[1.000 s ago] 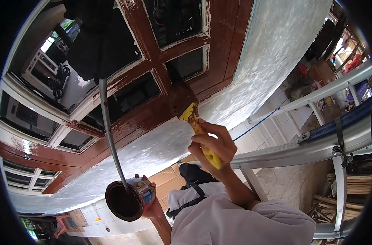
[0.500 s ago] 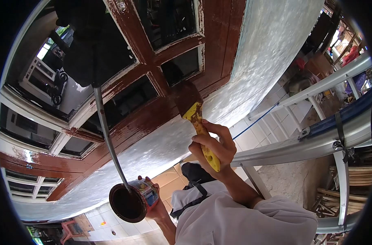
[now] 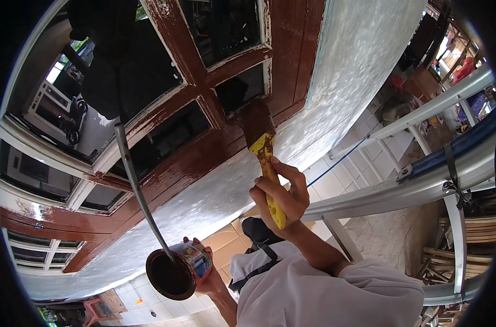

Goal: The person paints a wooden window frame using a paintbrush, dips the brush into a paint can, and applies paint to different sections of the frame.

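Observation:
My right hand (image 3: 288, 191) is closed round the yellow handle of a paintbrush (image 3: 263, 146). Its wide bristles, coated in brown paint, lie against the lower rail of a brown wooden window frame (image 3: 199, 150), by the corner of a small pane. Below and to the left, my left hand (image 3: 208, 280) grips a paint can (image 3: 198, 259) from its side, fingertips showing over the label. Dark brown paint coats the can's inside. A thin grey metal rod (image 3: 141, 201) runs from the can's mouth up past the window; whether it touches the can I cannot tell.
A pale wall (image 3: 346, 92) borders the frame. To the right are an aluminium ladder (image 3: 378, 204) with a blue strip and stacked wood (image 3: 471, 240). A red plastic stool (image 3: 98, 310) stands at lower left on a tiled floor. Glass panes (image 3: 239, 87) sit between the bars.
The brush and my right hand have shifted slightly, with the handle now more upright and the bristles a little to the right. The rod's upper end has swung slightly left. The can is nearly still.

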The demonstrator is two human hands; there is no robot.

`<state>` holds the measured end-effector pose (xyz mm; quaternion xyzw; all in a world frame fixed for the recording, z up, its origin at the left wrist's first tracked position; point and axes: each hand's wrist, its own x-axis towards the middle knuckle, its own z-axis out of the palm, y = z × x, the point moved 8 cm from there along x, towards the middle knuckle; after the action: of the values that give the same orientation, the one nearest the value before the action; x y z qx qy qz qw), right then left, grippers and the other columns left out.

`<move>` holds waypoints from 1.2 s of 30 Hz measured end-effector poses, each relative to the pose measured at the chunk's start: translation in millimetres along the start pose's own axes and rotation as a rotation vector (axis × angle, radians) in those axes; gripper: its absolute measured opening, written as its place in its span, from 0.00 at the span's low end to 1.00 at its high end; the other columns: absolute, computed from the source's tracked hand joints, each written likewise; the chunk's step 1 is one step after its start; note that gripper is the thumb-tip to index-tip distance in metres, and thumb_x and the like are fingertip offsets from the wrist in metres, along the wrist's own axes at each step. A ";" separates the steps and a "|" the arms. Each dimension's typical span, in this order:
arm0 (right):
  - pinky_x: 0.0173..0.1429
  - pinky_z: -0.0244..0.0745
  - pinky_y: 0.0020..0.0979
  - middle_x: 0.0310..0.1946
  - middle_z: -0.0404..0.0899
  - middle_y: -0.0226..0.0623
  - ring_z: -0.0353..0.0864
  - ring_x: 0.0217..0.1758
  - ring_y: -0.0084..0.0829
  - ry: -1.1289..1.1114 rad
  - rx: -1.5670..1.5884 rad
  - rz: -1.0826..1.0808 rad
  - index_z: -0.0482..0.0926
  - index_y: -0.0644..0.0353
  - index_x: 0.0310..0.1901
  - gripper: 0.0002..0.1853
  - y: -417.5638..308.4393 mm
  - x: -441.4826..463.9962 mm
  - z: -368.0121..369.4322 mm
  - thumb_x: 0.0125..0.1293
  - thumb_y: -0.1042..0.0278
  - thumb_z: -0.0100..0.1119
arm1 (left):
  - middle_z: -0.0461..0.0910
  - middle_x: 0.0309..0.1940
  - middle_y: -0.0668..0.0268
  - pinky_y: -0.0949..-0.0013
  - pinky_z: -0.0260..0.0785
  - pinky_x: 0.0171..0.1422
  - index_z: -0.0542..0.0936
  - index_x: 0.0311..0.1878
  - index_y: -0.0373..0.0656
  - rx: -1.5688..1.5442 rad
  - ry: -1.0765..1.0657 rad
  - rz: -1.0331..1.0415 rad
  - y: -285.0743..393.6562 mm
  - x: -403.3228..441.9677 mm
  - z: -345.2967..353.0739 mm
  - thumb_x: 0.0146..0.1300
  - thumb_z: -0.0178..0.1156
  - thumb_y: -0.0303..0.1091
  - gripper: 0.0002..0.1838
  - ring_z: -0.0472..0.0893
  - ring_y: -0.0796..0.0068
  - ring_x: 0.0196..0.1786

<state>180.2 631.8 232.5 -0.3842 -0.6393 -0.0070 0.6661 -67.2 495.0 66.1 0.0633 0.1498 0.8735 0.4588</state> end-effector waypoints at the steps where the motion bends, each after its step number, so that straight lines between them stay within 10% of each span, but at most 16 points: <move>1: 0.49 0.78 0.29 0.48 0.75 0.42 0.79 0.52 0.37 0.006 -0.008 0.001 0.83 0.57 0.34 0.15 -0.6 -0.3 -0.4 0.42 0.82 0.70 | 0.52 0.74 0.49 0.44 0.57 0.68 0.58 0.74 0.50 -0.006 0.010 0.002 -0.3 0.0 -0.1 0.56 0.66 0.51 0.44 0.56 0.45 0.73; 36: 0.48 0.78 0.30 0.47 0.77 0.47 0.80 0.47 0.36 0.040 0.156 0.118 0.82 0.59 0.36 0.14 5.2 -26.8 7.4 0.45 0.85 0.64 | 0.58 0.71 0.50 0.46 0.61 0.67 0.60 0.72 0.46 0.020 -0.020 0.001 -3.1 -0.4 11.8 0.59 0.63 0.52 0.41 0.60 0.46 0.71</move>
<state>171.7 626.3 206.1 -0.3677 -0.6007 0.0744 0.7060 -61.6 498.7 76.4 0.0768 0.1537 0.8715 0.4594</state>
